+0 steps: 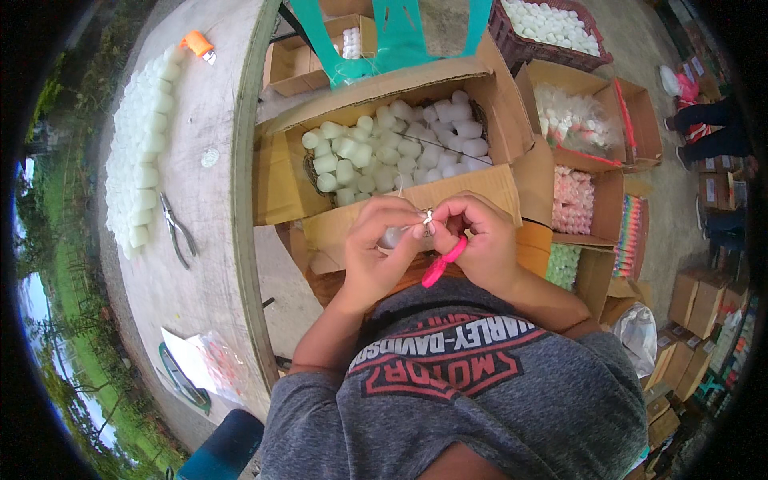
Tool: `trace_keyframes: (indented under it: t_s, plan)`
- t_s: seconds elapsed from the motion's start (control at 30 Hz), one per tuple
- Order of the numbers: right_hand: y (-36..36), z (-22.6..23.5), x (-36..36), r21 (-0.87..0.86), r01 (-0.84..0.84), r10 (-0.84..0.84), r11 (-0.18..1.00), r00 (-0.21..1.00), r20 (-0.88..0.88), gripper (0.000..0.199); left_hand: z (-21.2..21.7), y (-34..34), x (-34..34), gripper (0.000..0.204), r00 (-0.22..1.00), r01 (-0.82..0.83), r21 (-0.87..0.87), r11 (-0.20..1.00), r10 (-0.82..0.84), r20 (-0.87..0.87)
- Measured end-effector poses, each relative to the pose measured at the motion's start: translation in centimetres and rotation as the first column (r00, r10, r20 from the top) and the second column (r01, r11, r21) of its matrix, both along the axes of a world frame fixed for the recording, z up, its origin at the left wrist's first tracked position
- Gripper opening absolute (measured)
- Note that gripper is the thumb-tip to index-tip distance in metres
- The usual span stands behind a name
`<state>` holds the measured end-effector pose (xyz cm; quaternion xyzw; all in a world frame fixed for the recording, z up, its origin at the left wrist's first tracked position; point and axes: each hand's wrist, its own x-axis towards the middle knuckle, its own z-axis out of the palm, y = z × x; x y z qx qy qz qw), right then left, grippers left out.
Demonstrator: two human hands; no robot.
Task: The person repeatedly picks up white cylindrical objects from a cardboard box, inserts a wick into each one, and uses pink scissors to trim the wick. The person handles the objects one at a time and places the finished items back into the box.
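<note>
Box: plain brown
Cups inside box: milky white
Chair beyond box: teal
Pliers left of box: dark
Piece this side of box: white
Band this side of box: hot pink
Shirt this side of box: mottled grey, red-black-white print

Counter: bare strip between pliers and the edge nearest the person; rows of white cups block the outer side.
Open carton: reachable from above; front flap just beyond left hand and right hand.
Gap between hands: pink strap intrudes.
Far side: teal chair stands close.
Right: side cartons crowd.
</note>
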<state>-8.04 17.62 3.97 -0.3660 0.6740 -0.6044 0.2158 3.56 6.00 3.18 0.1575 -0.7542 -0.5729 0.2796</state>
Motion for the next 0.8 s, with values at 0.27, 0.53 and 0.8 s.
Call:
trace_keyframes:
  t_s: [0.27, 0.53, 0.8]
  plan:
    - [-0.1, 0.8, -0.9, -0.011, -0.032, 0.029, 0.999, 0.969, -0.244, 0.017, 0.9, 0.1, -0.1, 0.011, 0.997, -0.061, -0.178, 0.982, 0.067, 0.029]
    - [-0.7, 0.7, -1.2, -0.149, -0.105, 0.094, 0.983, 0.992, -0.079, 0.018, 1.0, 0.1, 0.0, 0.011, 0.995, -0.095, -0.176, 0.980, 0.099, 0.017]
    - [0.3, 1.1, -1.6, 0.032, -0.214, 0.210, 0.976, 0.971, 0.113, 0.013, 0.9, -0.1, -0.1, 0.014, 0.998, -0.057, -0.403, 0.913, 0.048, -0.032]
